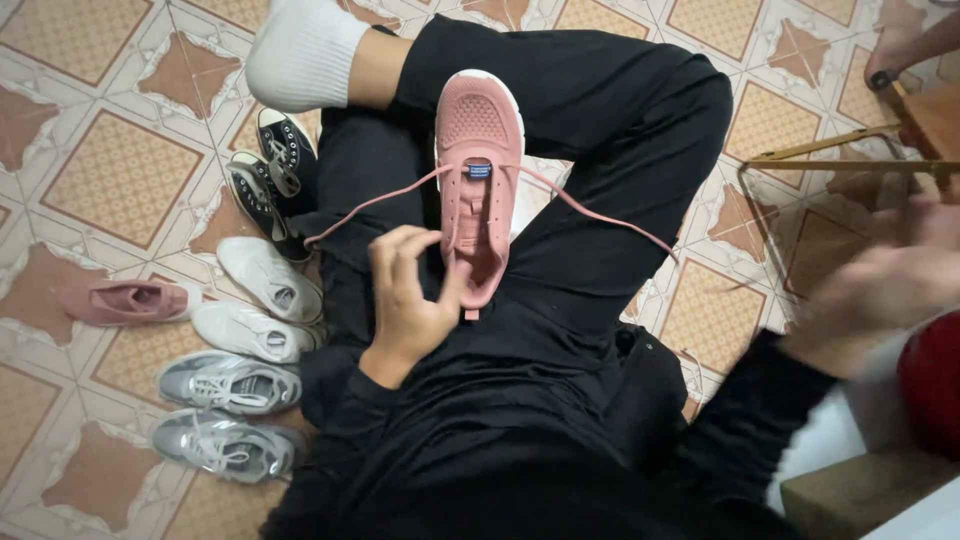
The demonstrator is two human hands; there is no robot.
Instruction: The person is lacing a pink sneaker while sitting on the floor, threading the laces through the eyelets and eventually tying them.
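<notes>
A pink sneaker (478, 170) lies on my lap, toe pointing away, resting on my black trousers. Its pink lace (590, 212) is threaded through the lower eyelets, and both loose ends trail out left and right. My left hand (408, 295) touches the heel opening of the sneaker, fingers curled around the tongue area. My right hand (880, 290) is off to the right, blurred in motion, away from the shoe; whether it holds anything cannot be told.
On the patterned tile floor to my left lie a matching pink sneaker (128, 301), two white shoes (262, 300), two grey trainers (228, 412) and a pair of black canvas shoes (268, 180). A wooden frame (850, 150) and another person's foot (900, 45) are at the upper right.
</notes>
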